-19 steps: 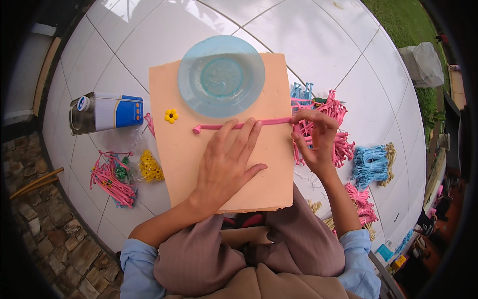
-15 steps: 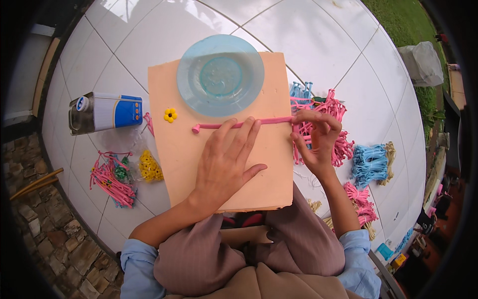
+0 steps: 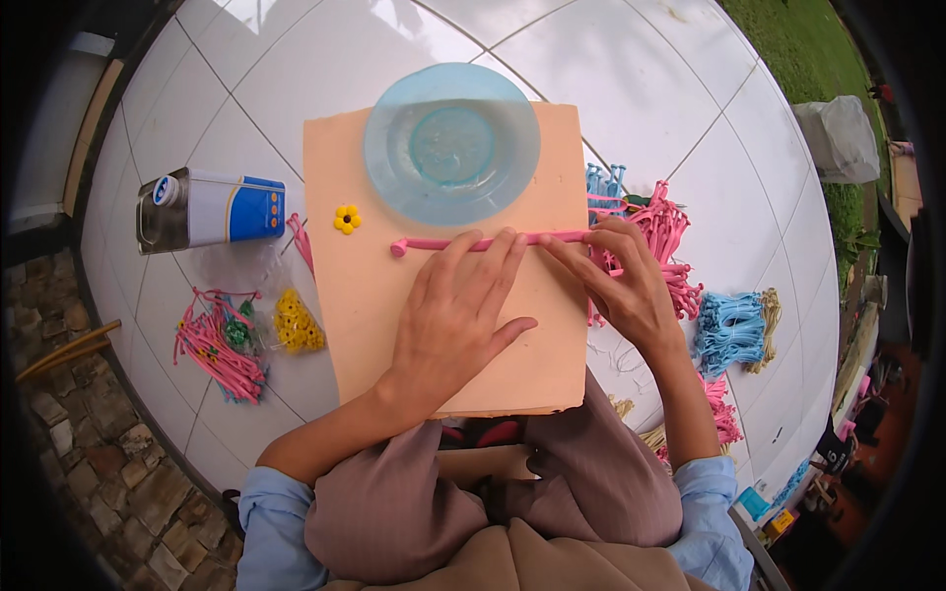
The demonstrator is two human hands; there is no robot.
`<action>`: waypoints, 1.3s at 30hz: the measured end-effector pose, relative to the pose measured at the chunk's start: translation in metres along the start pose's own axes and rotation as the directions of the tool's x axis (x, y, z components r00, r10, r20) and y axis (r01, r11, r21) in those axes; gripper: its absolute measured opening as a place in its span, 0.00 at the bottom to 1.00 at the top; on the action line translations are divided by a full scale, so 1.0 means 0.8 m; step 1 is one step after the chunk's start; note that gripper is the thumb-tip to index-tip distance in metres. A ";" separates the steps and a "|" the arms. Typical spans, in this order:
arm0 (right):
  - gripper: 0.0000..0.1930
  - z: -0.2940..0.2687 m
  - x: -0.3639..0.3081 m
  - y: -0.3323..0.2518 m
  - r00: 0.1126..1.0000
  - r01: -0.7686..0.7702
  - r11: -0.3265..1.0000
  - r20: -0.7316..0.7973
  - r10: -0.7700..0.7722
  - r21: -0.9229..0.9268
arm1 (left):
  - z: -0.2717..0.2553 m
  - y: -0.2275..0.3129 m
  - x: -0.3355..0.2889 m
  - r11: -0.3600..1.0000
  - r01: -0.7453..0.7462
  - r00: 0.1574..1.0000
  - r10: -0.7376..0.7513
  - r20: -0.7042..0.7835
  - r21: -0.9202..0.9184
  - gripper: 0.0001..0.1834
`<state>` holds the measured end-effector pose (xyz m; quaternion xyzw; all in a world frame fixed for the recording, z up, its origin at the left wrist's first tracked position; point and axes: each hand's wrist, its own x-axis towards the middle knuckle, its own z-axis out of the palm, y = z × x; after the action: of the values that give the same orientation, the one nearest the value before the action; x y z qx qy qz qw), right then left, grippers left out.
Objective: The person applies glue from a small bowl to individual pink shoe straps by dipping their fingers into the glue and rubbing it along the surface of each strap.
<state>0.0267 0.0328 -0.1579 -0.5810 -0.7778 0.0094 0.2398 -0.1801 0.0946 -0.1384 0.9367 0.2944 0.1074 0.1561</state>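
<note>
A pink strip (image 3: 424, 243) with a round knob at its left end lies across a peach-coloured board (image 3: 394, 325). My left hand (image 3: 448, 315) lies flat over it, index and middle fingertips pressing the strip's middle, thumb spread. Further along, my right hand (image 3: 626, 281) touches the strip's right part with its fingertips; thumb and fingers are apart, palm down, and the strip's right end is partly hidden by them. On the board's far side sits a translucent blue plate (image 3: 394, 182). A yellow flower piece (image 3: 347, 219) with a dark centre rests left of the strip.
At left stand a metal can (image 3: 212, 210), a bag of yellow flower pieces (image 3: 296, 320) and a bundle of pink strips (image 3: 217, 340). Right of the board lie pink strips (image 3: 660, 222), light-blue bundles (image 3: 729, 325) and more pink ones (image 3: 724, 409) on white tiles (image 3: 650, 89).
My right hand has turned palm down and brought its fingertips onto the strip, its thumb reaching left. The left hand keeps pressing the strip. The whole view has shifted slightly.
</note>
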 end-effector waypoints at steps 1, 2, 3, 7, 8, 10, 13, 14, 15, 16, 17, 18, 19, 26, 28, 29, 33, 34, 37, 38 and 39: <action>0.30 0.001 0.000 0.001 1.000 0.014 1.000 -0.006 -0.014 -0.010 | 0.000 0.000 0.000 1.000 -0.002 1.000 0.002 -0.004 0.001 0.38; 0.30 0.001 0.000 0.001 1.000 0.015 1.000 -0.005 -0.015 -0.009 | 0.000 0.000 0.000 1.000 -0.003 1.000 0.003 -0.007 0.002 0.37; 0.29 0.001 0.000 0.002 1.000 0.013 1.000 -0.004 -0.013 -0.004 | 0.001 0.000 0.000 1.000 -0.003 1.000 0.003 -0.007 0.001 0.37; 0.26 0.005 -0.009 0.012 0.997 0.061 0.998 -0.045 -0.060 0.021 | 0.002 0.000 0.000 1.000 -0.001 1.000 0.001 -0.002 0.002 0.38; 0.26 0.007 -0.012 0.014 0.997 0.063 0.998 -0.043 -0.062 0.022 | 0.002 0.000 0.001 1.000 -0.003 1.000 0.003 -0.004 0.005 0.38; 0.28 0.012 -0.013 0.016 0.995 -0.051 0.964 -0.065 0.071 0.260 | 0.004 -0.001 -0.001 1.000 -0.004 1.000 0.004 -0.006 0.006 0.38; 0.31 0.003 0.010 0.009 0.979 -0.140 0.950 -0.104 0.174 0.278 | 0.007 -0.002 -0.002 0.999 -0.007 1.000 0.008 -0.029 0.033 0.39; 0.34 0.000 0.018 0.009 0.981 -0.176 0.950 -0.029 0.190 0.259 | 0.009 -0.001 -0.003 0.999 -0.015 0.999 0.017 -0.048 0.051 0.39; 0.34 -0.006 0.031 0.005 0.983 -0.161 0.951 -0.037 0.177 0.264 | 0.009 0.000 -0.004 0.998 -0.008 0.998 0.011 -0.055 0.064 0.39; 0.35 -0.011 0.047 0.001 0.992 -0.124 0.987 0.042 0.121 0.098 | 0.011 -0.001 -0.004 0.999 -0.008 0.998 0.011 -0.058 0.049 0.38; 0.35 -0.015 0.061 -0.002 0.989 -0.069 0.995 0.128 0.078 -0.068 | 0.012 -0.001 -0.005 0.999 -0.009 0.998 0.011 -0.061 0.034 0.38; 0.37 -0.018 0.073 -0.003 0.980 -0.025 0.997 0.193 0.039 -0.073 | 0.012 -0.002 -0.005 0.999 -0.022 0.997 0.024 -0.067 0.043 0.36; 0.37 -0.019 0.084 -0.005 0.982 -0.015 0.998 0.184 0.028 -0.068 | 0.012 -0.002 -0.005 0.998 -0.016 0.997 0.020 -0.072 0.056 0.36; 0.40 -0.010 0.122 -0.009 0.964 0.096 0.986 0.260 -0.058 -0.139 | 0.012 -0.003 -0.005 0.996 -0.049 0.995 0.055 -0.081 0.078 0.34; 0.40 -0.006 0.124 -0.009 0.961 0.098 0.985 0.269 -0.057 -0.142 | 0.012 -0.003 -0.006 0.996 -0.046 0.995 0.052 -0.082 0.075 0.34; 0.39 -0.006 0.125 -0.008 0.959 0.094 0.986 0.278 -0.053 -0.138 | 0.012 -0.004 -0.006 0.996 -0.045 0.996 0.051 -0.079 0.074 0.35; 0.38 -0.009 0.119 -0.006 0.982 0.083 0.985 0.183 -0.054 -0.155 | 0.012 -0.001 -0.005 0.995 -0.050 0.997 0.055 -0.060 0.086 0.36; 0.38 -0.011 0.115 -0.003 0.981 0.082 0.984 0.187 -0.052 -0.155 | 0.011 0.000 -0.005 0.995 -0.049 0.997 0.054 -0.060 0.082 0.36; 0.35 -0.018 0.096 0.002 0.993 0.037 0.977 0.121 -0.011 -0.211 | 0.011 0.001 -0.003 0.995 -0.040 0.998 0.043 -0.038 0.088 0.37; 0.33 -0.023 0.089 0.000 0.992 -0.024 0.989 0.122 0.042 -0.148 | 0.011 0.001 -0.003 0.996 -0.025 0.999 0.028 -0.041 0.085 0.37; 0.32 -0.028 0.083 -0.002 0.987 -0.089 0.992 0.124 0.099 -0.087 | 0.010 0.001 -0.004 0.997 -0.013 0.999 0.016 -0.044 0.081 0.38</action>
<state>0.0200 0.0863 -0.1137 -0.6244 -0.7631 0.0263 0.1646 -0.1798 0.0906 -0.1460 0.9417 0.2952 0.1173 0.1108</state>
